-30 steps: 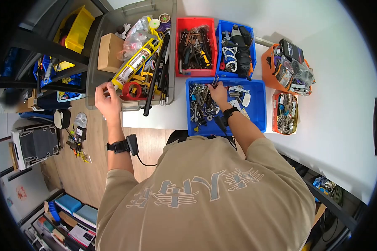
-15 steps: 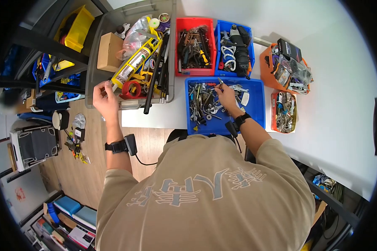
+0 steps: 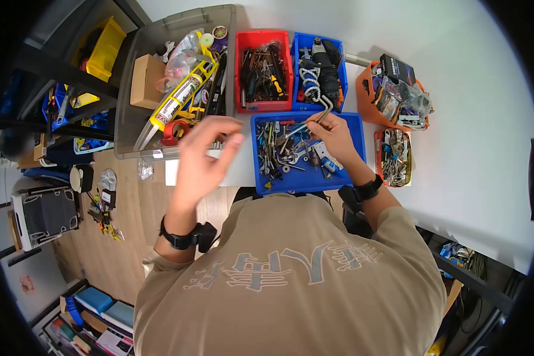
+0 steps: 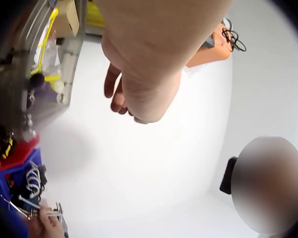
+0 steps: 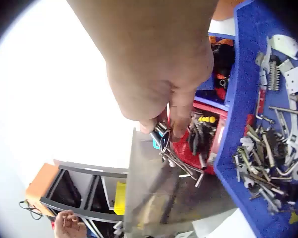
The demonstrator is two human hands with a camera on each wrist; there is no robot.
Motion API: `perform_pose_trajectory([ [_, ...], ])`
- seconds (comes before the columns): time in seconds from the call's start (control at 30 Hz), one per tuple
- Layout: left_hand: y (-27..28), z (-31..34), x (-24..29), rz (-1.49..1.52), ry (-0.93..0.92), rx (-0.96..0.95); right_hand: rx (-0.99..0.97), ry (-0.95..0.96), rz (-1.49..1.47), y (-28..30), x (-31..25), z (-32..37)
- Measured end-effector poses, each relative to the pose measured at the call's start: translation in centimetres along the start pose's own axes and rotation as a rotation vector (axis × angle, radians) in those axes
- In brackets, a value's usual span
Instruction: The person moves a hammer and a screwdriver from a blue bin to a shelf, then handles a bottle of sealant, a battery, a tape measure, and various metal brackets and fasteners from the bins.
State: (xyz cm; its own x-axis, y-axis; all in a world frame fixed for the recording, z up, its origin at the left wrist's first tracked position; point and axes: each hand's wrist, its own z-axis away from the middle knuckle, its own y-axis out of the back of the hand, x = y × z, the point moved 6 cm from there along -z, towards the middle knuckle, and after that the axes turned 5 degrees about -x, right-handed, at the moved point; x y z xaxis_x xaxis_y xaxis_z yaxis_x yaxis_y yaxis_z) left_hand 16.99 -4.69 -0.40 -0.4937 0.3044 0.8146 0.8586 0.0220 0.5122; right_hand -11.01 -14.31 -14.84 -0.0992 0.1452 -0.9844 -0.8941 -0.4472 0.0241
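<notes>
Several bent metal rods (image 3: 321, 110), like hex keys, are pinched in my right hand (image 3: 333, 139) above the blue tray (image 3: 355, 127) of loose metal hardware. The right wrist view shows the rods (image 5: 181, 166) jutting from between the thumb and fingers of the right hand (image 5: 159, 74). My left hand (image 3: 204, 160) is in the air left of the tray, before the grey bin, its fingers loosely bent and holding nothing visible. In the left wrist view the forearm partly hides that hand (image 4: 144, 96).
Behind the tray are a red bin of tools (image 3: 263, 107) and a blue bin with a power tool (image 3: 323, 56). The grey bin (image 3: 123, 113) stands at the left. Two orange containers (image 3: 363, 98) (image 3: 379, 157) are at the right, beside the table's white surface (image 3: 457, 160).
My left hand has come away from the grey bin's edge, moving right and toward the tray. My right hand has raised the bent rods, which now show clearly above the tray.
</notes>
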Motion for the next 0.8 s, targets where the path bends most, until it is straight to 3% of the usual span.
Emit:
perform_pose_trajectory([
  [0.27,-13.8,-3.0,1.5,0.12,0.276,-0.327,-0.11,0.079,-0.042,0.8,-6.9,3.9],
  [0.43,-18.4,-3.4,1.4,0.578,0.374,-0.263,-0.027,0.188,-0.092,4.7,-7.7,6.2],
  [0.8,-22.0,-3.3,4.6,0.714,0.299,0.042,-0.095,0.232,-0.124,12.1,-11.0,8.9],
])
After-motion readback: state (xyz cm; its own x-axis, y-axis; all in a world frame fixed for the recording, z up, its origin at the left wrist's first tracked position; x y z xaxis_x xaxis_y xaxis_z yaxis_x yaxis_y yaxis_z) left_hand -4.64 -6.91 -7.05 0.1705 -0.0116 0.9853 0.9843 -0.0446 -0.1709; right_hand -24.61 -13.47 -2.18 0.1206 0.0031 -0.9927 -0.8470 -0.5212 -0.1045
